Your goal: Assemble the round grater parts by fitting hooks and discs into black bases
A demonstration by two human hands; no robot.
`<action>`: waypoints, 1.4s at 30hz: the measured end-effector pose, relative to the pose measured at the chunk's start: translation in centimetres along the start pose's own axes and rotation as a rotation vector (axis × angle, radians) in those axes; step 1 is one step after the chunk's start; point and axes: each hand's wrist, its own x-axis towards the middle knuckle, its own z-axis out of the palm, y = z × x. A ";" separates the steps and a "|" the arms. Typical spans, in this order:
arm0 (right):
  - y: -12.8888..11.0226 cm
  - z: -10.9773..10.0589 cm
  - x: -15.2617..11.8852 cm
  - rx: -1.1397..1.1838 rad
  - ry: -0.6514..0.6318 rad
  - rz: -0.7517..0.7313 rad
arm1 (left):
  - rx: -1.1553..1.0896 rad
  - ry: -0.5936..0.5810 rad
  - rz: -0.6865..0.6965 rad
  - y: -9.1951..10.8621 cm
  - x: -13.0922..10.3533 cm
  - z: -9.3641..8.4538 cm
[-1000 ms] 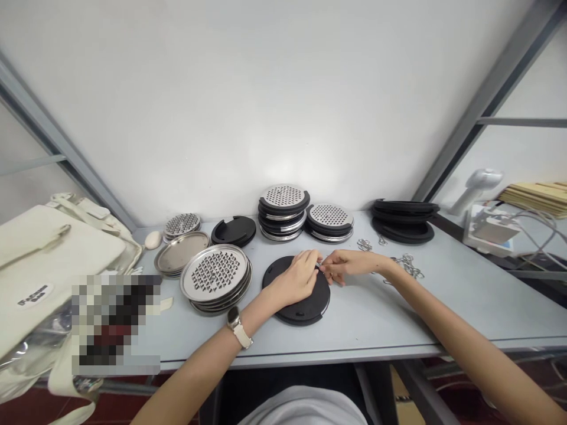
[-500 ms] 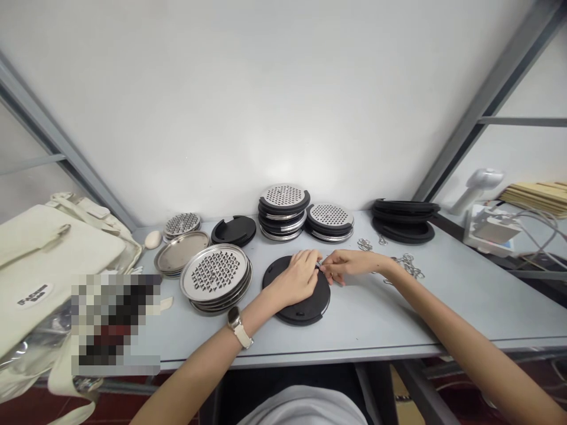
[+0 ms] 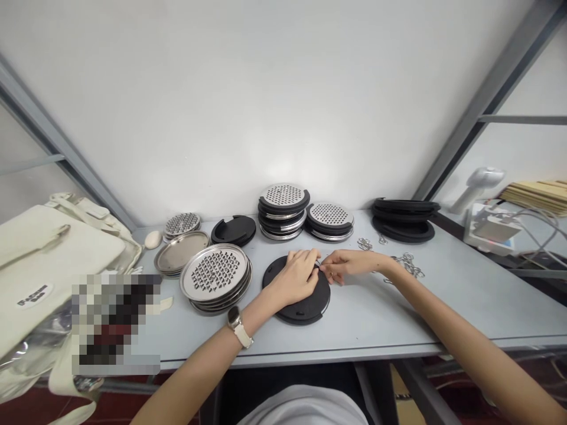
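In front of me a round black grater base (image 3: 309,307) lies flat on the grey table, with slots near its rim and a thin metal edge showing at the right. My left hand (image 3: 300,274) is closed over its upper part, fingers curled and holding it down. My right hand (image 3: 340,264) pinches a small silver wire hook (image 3: 318,263) at the base's upper right rim, against my left fingertips. Fingers partly hide where hook and base meet. More wire hooks (image 3: 408,265) lie loose beyond my right wrist.
Round metal grater plates (image 3: 215,273) are stacked on the left, near a plain metal disc (image 3: 181,252). Along the wall stand assembled graters (image 3: 284,198) and black bases (image 3: 404,229). A cream bag (image 3: 66,248) sits far left; a white handheld device (image 3: 481,183) stands right.
Both hands stay at the black base's upper right rim. My fingers shift only slightly around the wire hook; everything else is unchanged.
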 end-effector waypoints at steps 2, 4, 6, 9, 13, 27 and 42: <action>0.0 0.0 0.0 0.001 0.000 0.004 | -0.004 -0.002 0.001 0.0 0.0 0.0; -0.1 0.0 0.0 0.002 0.001 0.007 | -0.008 -0.003 -0.001 0.0 0.0 0.0; -0.1 0.0 -0.1 0.001 0.003 0.005 | -0.013 -0.002 -0.004 0.0 0.0 -0.1; -0.2 0.0 -0.1 0.001 0.005 0.003 | -0.023 0.001 -0.002 -0.1 0.0 0.0; -0.1 0.0 -0.1 -0.004 0.009 0.016 | -0.034 0.009 0.002 -0.2 0.0 0.1; 0.2 0.0 0.0 -0.003 0.007 0.012 | -0.070 0.025 0.016 -0.2 0.0 0.2; 0.1 0.0 0.1 0.001 0.018 0.029 | -0.118 0.027 0.020 -0.4 0.1 0.3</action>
